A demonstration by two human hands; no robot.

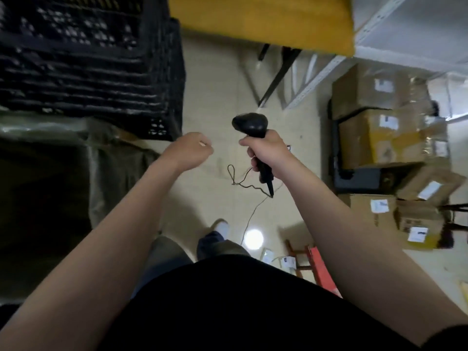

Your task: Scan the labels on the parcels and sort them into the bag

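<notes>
Head view: the right hand (pixel 268 153) gripped a black barcode scanner (pixel 250 122) by its handle, its cord (pixel 243 183) trailing below. The left hand (pixel 190 148) was curled into a fist, with nothing visible in it. Labelled cardboard parcels (pixel 379 138) were stacked at the right edge of the floor (pixel 215 84), and the open bag (pixel 114 158) gaped at its left edge. The step probably called for turning right, lifting one parcel label-up with the free hand, and aiming the scanner squarely at the label with the cord kept clear.
</notes>
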